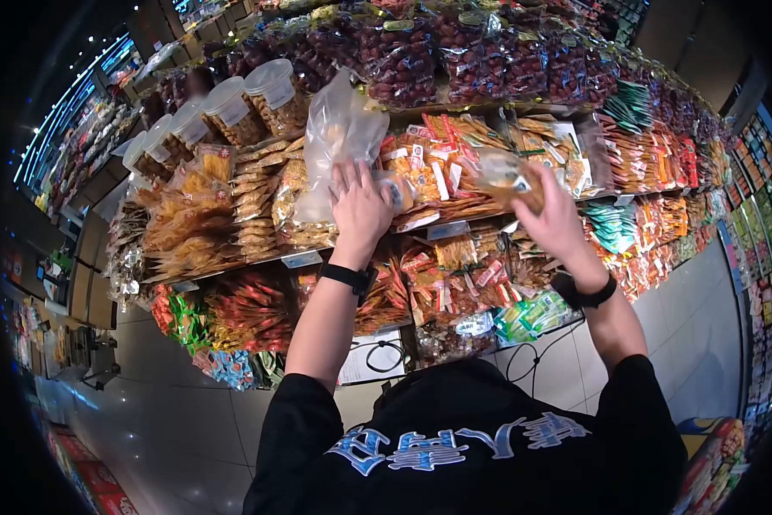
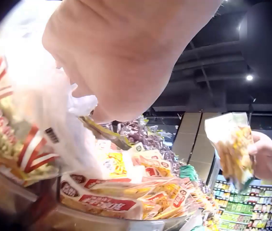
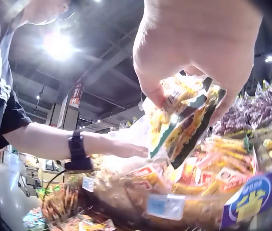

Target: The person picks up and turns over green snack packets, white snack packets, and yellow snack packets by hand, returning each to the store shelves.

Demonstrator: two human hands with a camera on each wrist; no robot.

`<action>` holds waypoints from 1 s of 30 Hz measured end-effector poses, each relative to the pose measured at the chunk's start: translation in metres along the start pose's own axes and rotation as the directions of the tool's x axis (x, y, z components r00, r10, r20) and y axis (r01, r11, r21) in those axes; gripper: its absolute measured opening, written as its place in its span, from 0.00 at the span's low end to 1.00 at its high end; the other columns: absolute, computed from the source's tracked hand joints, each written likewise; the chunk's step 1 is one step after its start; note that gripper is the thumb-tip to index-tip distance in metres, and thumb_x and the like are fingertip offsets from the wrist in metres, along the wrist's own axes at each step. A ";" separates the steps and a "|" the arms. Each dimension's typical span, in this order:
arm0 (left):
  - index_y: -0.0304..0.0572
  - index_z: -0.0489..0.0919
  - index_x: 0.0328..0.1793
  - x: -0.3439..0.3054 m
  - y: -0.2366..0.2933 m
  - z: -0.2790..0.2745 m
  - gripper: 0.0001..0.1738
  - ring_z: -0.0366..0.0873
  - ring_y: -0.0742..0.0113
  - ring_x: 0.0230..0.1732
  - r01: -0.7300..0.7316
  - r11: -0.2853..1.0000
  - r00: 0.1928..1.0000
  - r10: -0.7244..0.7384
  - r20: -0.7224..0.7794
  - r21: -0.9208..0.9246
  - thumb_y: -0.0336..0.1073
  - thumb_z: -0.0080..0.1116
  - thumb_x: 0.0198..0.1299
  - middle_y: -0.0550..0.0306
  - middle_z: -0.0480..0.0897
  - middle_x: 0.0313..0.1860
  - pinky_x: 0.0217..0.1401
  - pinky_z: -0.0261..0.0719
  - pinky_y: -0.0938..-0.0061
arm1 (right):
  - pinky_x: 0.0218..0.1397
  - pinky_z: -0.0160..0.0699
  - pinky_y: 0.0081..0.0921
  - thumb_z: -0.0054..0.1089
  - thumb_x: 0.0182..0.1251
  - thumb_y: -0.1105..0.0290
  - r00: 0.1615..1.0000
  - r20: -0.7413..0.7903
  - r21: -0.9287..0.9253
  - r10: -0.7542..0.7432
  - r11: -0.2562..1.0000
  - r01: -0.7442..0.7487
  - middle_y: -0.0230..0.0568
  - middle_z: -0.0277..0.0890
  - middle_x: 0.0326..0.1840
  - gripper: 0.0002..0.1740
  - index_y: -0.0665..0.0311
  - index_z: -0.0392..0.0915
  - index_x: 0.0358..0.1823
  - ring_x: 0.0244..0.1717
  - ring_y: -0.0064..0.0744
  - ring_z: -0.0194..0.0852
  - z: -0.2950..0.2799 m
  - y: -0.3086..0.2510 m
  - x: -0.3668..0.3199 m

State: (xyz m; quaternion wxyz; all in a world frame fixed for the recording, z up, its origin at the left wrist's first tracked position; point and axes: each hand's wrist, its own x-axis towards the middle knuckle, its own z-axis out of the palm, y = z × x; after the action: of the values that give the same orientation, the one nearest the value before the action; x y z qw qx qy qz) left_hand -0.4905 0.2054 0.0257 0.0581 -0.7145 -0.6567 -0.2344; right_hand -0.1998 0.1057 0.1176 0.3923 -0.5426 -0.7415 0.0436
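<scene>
My left hand (image 1: pixel 362 204) holds a translucent white plastic bag (image 1: pixel 341 120) that lies over the snack bins; crumpled plastic shows under the palm in the left wrist view. A packet with an orange label (image 1: pixel 398 192) is beside these fingers, partly under the plastic. To the right, my right hand (image 1: pixel 550 219) pinches clear snack packets (image 3: pixel 179 115) with yellowish pieces inside and green and dark edges. They are raised over a bin of red-and-white labelled snack packets (image 1: pixel 429 163). In the head view the held packets are blurred.
Tubs with clear lids (image 1: pixel 270 86) stand at the back left, near stacked snack bags (image 1: pixel 188 215). Bags of dark red fruit (image 1: pixel 399 69) line the back. Price tags (image 1: pixel 302 260) edge the upper shelf, with a lower tier of packets (image 1: pixel 248 300) below it.
</scene>
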 end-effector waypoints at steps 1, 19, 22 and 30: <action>0.39 0.60 0.79 -0.004 -0.004 0.004 0.38 0.43 0.42 0.83 0.010 0.999 1.000 -0.009 0.024 -0.035 0.54 0.44 0.68 0.47 0.54 0.82 0.79 0.42 0.38 | 0.56 0.74 0.45 0.60 0.55 0.74 0.986 -0.059 -0.148 -0.158 0.978 0.148 0.55 0.77 0.49 0.28 0.66 0.66 0.60 0.53 0.60 0.76 0.001 0.004 0.018; 0.40 0.57 0.80 -0.013 -0.005 0.008 0.39 0.44 0.48 0.83 0.047 0.999 0.997 -0.047 0.061 -0.009 0.55 0.42 0.70 0.49 0.50 0.83 0.81 0.44 0.45 | 0.81 0.41 0.49 0.54 0.57 0.68 0.915 0.193 -0.522 -0.354 0.753 0.401 0.57 0.61 0.72 0.34 0.73 0.65 0.67 0.77 0.52 0.51 0.137 0.034 0.110; 0.41 0.57 0.80 -0.014 -0.005 0.006 0.38 0.43 0.49 0.83 0.045 0.999 0.997 -0.044 0.065 -0.004 0.55 0.41 0.70 0.49 0.52 0.83 0.81 0.40 0.46 | 0.81 0.41 0.49 0.54 0.57 0.68 0.920 0.196 -0.467 -0.341 0.792 0.393 0.57 0.60 0.72 0.35 0.72 0.64 0.68 0.77 0.52 0.51 0.122 0.032 0.097; 0.38 0.63 0.77 -0.017 0.002 -0.001 0.36 0.44 0.43 0.83 -0.013 0.999 1.000 0.013 -0.001 0.046 0.50 0.47 0.68 0.44 0.57 0.81 0.81 0.36 0.43 | 0.76 0.57 0.47 0.54 0.59 0.71 0.888 0.148 -0.345 -0.435 0.819 0.459 0.51 0.71 0.63 0.24 0.68 0.72 0.58 0.69 0.50 0.64 0.036 0.062 0.050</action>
State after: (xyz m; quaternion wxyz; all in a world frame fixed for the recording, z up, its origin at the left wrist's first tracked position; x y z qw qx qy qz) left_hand -0.4891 0.1890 0.0203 0.0764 -0.7170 -0.6572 -0.2194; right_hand -0.1803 0.1861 0.0893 0.2585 -0.4161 -0.8544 -0.1734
